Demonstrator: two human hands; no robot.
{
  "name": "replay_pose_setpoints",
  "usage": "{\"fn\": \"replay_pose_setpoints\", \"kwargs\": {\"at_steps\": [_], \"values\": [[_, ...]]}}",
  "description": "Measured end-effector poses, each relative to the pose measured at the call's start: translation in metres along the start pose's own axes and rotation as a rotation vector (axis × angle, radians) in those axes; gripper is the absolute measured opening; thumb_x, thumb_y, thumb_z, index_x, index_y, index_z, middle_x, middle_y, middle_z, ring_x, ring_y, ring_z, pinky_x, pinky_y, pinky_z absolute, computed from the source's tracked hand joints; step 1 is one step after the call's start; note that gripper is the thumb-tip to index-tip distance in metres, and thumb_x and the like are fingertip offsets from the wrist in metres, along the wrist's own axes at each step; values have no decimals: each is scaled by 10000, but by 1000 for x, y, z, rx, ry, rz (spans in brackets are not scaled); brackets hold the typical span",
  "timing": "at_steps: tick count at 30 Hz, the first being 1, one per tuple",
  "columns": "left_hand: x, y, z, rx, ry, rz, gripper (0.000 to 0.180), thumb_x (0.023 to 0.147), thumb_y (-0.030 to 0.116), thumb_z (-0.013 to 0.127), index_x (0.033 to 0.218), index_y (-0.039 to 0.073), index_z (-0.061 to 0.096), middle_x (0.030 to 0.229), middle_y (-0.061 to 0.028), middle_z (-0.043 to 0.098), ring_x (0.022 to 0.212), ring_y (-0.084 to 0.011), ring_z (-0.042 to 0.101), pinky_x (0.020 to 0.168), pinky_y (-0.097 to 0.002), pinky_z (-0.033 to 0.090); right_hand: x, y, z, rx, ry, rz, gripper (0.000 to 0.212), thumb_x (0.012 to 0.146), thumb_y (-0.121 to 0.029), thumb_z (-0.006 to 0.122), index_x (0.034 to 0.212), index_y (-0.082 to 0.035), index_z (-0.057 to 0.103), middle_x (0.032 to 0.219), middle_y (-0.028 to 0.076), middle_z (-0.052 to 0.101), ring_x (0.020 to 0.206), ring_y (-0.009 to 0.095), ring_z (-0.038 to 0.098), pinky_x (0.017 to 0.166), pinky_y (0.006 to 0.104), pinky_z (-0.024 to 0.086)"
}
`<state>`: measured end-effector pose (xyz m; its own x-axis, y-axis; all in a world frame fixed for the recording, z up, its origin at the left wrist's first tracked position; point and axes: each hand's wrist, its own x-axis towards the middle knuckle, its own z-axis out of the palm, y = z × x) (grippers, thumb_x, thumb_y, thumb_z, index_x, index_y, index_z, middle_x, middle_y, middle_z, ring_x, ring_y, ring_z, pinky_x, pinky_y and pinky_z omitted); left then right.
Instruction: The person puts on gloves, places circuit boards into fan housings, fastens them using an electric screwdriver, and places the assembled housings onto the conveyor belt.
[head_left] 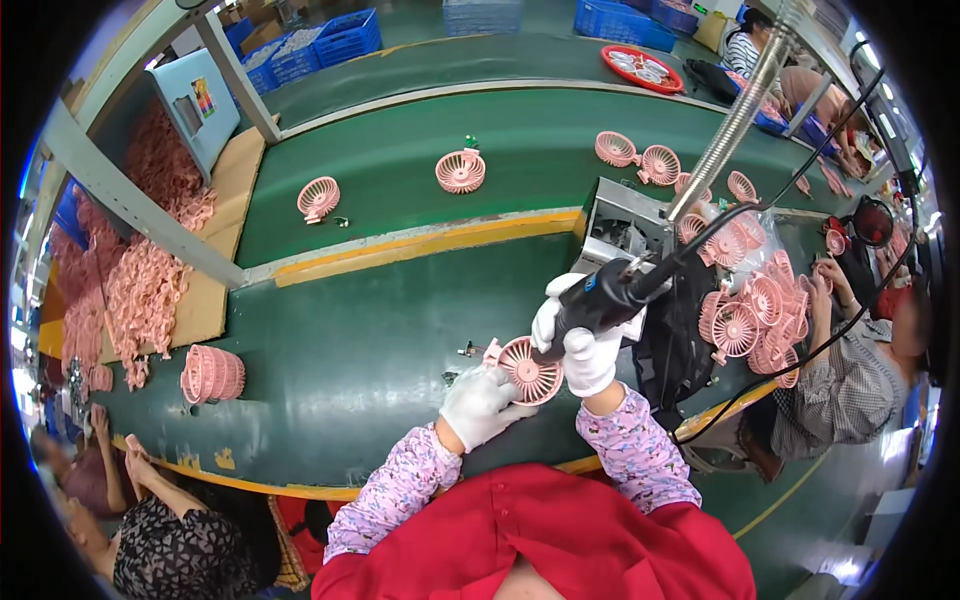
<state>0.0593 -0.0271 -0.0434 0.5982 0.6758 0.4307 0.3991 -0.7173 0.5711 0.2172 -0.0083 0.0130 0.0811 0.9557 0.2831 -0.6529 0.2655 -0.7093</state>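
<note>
My left hand (478, 408), in a white glove, grips a round pink fan housing (532, 374) with radial slats against the green work table. A small electronic part with wires (467, 350) lies beside that housing. My right hand (590, 362), gloved too, is wrapped round a black electric screwdriver (598, 298) that slants down toward the housing's right edge. Its tip is hidden by my right hand, so contact with the housing cannot be seen. A coiled metal spring (738, 110) and a black cable run up from the screwdriver.
Pink fan housings are heaped (738, 328) to the right, beside a metal box (630, 215). Nested pink rings (213, 374) stand at left. Several more housings sit on the green conveyor belt (390, 150). Loose pink parts (150, 290) pile up far left. Co-workers sit on both sides.
</note>
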Motion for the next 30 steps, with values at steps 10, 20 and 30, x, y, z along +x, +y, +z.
{"fn": "replay_pose_setpoints", "kwargs": {"at_steps": [10,20,30], "values": [[-5,-5,1,23,74,83,266,539,201,795,594,83,563,625,-63,511,613,-269,519,563,-380,405,5,5,0,11,-155,227,584,604,-214,821,1027,23,496,722,39,545,607,109,516,558,226,419],[1,-1,4,-48,121,123,269,533,184,803,584,89,557,627,-70,520,581,-267,520,530,-382,397,10,-46,-9,-449,139,-200,434,655,-203,746,977,-21,519,687,-9,556,626,62,516,578,217,436],[-2,-1,5,11,120,105,278,529,198,813,598,93,565,591,-51,508,561,-251,530,627,-378,473,9,-44,-19,-529,136,-278,468,686,-170,713,1055,15,491,776,68,572,580,163,555,467,244,440]]}}
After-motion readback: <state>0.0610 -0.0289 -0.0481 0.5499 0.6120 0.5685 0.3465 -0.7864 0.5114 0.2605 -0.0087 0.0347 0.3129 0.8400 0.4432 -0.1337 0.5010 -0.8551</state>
